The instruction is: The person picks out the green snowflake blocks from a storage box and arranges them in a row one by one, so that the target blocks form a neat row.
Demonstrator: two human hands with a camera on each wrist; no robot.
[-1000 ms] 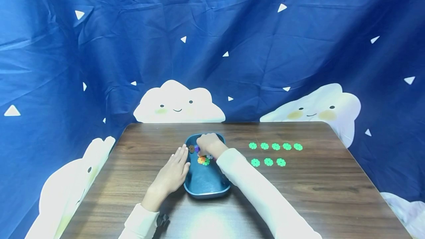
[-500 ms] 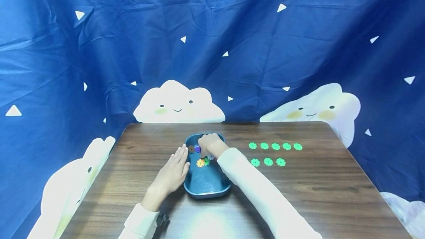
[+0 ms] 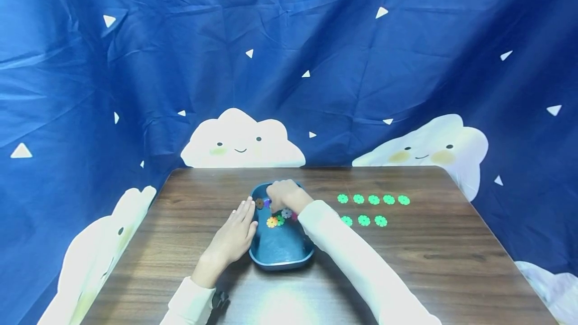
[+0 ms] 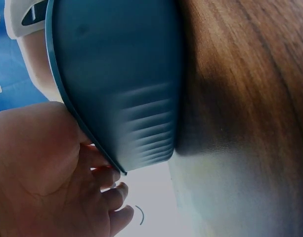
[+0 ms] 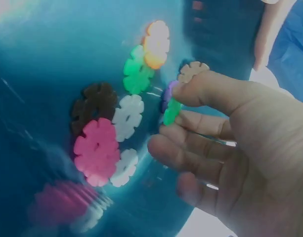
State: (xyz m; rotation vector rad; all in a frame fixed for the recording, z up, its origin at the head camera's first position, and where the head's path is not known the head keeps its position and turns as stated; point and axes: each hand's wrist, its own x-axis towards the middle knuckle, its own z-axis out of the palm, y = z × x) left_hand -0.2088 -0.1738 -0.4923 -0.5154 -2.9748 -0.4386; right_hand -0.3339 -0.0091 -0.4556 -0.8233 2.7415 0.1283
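A blue tray [image 3: 277, 257] sits mid-table and holds several coloured flower-shaped discs [image 3: 275, 221]. My right hand [image 3: 283, 195] reaches into the tray's far end. In the right wrist view its thumb and forefinger pinch a green disc [image 5: 171, 112] on edge, above pink [image 5: 96, 148], white [image 5: 128, 117], brown [image 5: 94, 101], green [image 5: 136, 74] and orange [image 5: 156, 43] discs. My left hand [image 3: 235, 234] lies flat with straight fingers against the tray's left rim [image 4: 77, 128].
Two rows of green discs [image 3: 373, 199] [image 3: 363, 220] lie on the wooden table [image 3: 429, 250] to the right of the tray. A blue cloth backdrop [image 3: 289, 64] with clouds closes off the far side and both sides.
The right hand has shifted slightly inside the tray's far end and the discs beneath it have been nudged. The left hand has stayed on the tray's rim.
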